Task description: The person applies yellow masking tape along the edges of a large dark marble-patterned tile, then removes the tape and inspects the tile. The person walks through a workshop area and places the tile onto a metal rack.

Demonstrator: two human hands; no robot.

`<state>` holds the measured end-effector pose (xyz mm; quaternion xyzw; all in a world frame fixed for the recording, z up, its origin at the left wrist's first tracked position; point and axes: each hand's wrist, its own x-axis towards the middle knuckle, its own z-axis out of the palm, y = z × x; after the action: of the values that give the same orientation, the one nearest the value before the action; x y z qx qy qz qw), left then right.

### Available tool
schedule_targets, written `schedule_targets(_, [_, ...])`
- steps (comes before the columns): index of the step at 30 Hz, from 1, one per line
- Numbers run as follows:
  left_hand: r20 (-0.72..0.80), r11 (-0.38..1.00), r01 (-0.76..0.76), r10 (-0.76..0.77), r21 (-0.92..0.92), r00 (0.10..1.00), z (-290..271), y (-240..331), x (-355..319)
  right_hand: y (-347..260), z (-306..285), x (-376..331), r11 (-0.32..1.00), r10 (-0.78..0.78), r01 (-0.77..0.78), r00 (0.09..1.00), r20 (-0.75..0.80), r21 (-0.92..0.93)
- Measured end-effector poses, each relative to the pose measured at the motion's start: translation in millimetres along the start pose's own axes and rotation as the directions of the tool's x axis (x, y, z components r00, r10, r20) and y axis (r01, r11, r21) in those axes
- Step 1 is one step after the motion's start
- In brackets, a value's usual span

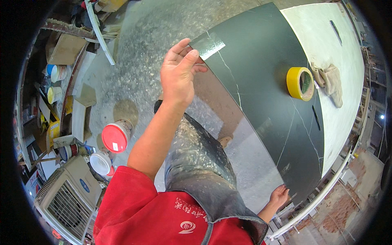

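Note:
A large dark slab (pixel 253 57) with thin white veins lies on a pale board or tabletop (pixel 326 24). At its far left corner, my left hand (pixel 178 75) has its thumb and bent fingers around the edge, beside a shiny, clear-looking patch (pixel 213 50) on the surface. My right hand (pixel 279 197) grips the same long edge at its near end, with only part of its fingers showing. On the slab stands a yellow roll of tape (pixel 294 83), and a thin black pen-like stick (pixel 316 117) lies nearer me.
A crumpled grey-brown glove or cloth (pixel 331 83) lies beside the slab, and a dark slim tool (pixel 335 32) lies farther off. On the floor to my left stand a red-lidded bucket (pixel 115 138), a white-lidded bucket (pixel 101 162) and a beige air cooler (pixel 73 196). Scrap boards (pixel 67 49) clutter the far left.

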<state>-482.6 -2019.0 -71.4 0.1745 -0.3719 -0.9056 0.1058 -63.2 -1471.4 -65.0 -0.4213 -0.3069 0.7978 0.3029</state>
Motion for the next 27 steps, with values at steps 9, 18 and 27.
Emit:
schedule_targets(9, [0.008,1.000,0.001,-0.001,0.002,1.000,1.3,-1.4,0.8,-6.1,11.2,2.2,0.999,0.033,-0.036,0.994,-0.107,-0.024])
schedule_targets(18, [0.016,1.000,0.001,-0.001,-0.009,1.000,0.0,-4.2,3.1,-13.6,9.1,6.2,0.996,0.086,-0.088,0.993,-0.075,-0.023])
schedule_targets(27, [0.040,0.999,0.022,-0.021,-0.028,0.999,0.0,-3.2,4.4,-14.2,17.1,3.1,0.996,0.071,-0.076,0.992,-0.100,-0.049])
